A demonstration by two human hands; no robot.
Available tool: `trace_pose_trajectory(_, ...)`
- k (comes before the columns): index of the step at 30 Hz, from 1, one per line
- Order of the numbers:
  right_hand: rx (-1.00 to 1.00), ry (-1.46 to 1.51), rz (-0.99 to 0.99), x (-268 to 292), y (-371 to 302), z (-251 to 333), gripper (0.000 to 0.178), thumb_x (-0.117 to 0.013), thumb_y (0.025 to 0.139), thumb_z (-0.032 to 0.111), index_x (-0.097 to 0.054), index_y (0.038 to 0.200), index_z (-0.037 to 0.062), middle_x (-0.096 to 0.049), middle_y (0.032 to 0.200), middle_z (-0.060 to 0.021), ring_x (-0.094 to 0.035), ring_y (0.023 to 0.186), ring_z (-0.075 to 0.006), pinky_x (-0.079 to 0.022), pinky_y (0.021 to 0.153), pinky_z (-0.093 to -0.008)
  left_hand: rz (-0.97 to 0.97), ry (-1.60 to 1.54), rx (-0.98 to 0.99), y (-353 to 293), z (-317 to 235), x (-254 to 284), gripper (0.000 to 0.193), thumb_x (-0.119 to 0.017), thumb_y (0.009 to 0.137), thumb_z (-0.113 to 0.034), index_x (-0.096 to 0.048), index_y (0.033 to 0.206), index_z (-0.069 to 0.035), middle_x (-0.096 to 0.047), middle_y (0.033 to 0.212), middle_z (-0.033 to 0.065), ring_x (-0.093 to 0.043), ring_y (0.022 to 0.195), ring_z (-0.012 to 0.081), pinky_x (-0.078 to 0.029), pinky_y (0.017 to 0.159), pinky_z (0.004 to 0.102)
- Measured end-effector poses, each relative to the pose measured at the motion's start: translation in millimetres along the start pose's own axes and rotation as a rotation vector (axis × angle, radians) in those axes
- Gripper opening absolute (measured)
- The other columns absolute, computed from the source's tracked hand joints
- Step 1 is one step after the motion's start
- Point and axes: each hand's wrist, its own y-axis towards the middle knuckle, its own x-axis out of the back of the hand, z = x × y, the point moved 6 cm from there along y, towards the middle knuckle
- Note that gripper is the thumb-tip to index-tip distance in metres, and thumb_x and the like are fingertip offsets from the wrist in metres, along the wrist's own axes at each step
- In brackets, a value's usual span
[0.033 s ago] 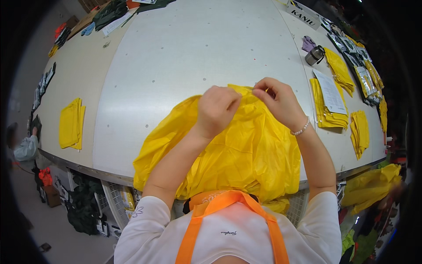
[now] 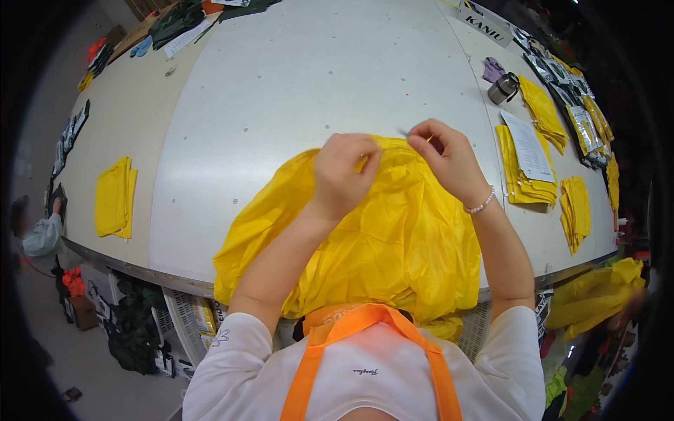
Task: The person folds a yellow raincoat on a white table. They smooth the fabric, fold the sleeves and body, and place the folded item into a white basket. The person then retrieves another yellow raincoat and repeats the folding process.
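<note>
A crumpled yellow garment of thin, shiny fabric [image 2: 379,245] lies at the table's near edge and hangs over it toward my lap. My left hand [image 2: 342,172] is closed in a pinch on its far edge. Just to the right, my right hand [image 2: 449,161], with a beaded bracelet at the wrist, has thumb and fingers pinched together beside the same edge. From those fingertips a small, thin, dark tip [image 2: 403,132] sticks out to the left; its kind is too small to tell. The garment's exact type cannot be made out.
Folded yellow pieces [image 2: 114,200] lie at left. At right are yellow stacks [image 2: 516,191], a paper sheet [image 2: 526,147], a metal flask [image 2: 503,88] and packaged goods [image 2: 579,119]. Another person's sleeve [image 2: 43,237] shows far left. Crates [image 2: 184,316] stand under the table.
The thin dark tip now shows at my right fingertips. My left hand has shifted slightly left, and the garment's far edge between the hands looks pulled straighter.
</note>
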Motion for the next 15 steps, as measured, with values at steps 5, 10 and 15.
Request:
trace_pose_trajectory(5, -0.04, 0.237, -0.067, -19.5, 3.6, -12.0, 0.013, -0.066, 0.08, 0.01, -0.063, 0.087, -0.0001, -0.051, 0.07, 0.0053, -0.038, 0.058, -0.0015, -0.035, 0.053, -0.0172, -0.066, -0.815, 0.97, -11.7, 41.5, -3.2, 0.011, -0.063, 0.082, -0.005, -0.06, 0.092, 0.0, -0.063, 0.082, 0.0009, -0.057, 0.07, 0.0056, -0.046, 0.058, 0.0194)
trace_pose_trajectory(10, 0.052, 0.268, -0.163, -37.2, 8.3, 4.7, 0.012, -0.066, 0.077, 0.003, -0.064, 0.088, 0.0012, -0.052, 0.069, 0.0043, -0.039, 0.057, -0.0026, -0.035, 0.052, -0.0177, -0.013, -0.738, 0.967, -8.4, 39.3, 4.5, 0.019, -0.061, 0.082, -0.003, -0.058, 0.1, 0.002, -0.061, 0.075, -0.0002, -0.052, 0.064, 0.0033, -0.04, 0.056, 0.0151)
trace_pose_trajectory(15, 0.307, 0.097, -0.303, -41.7, 9.3, 23.8, 0.008, -0.064, 0.076, -0.001, -0.062, 0.084, 0.0016, -0.057, 0.071, -0.0008, -0.044, 0.056, -0.0073, -0.038, 0.052, -0.0206, -0.001, -0.522, 0.849, -3.5, 29.1, 7.8, 0.015, -0.063, 0.082, -0.003, -0.061, 0.095, 0.003, -0.06, 0.068, -0.0021, -0.047, 0.06, 0.0011, -0.037, 0.055, 0.0149)
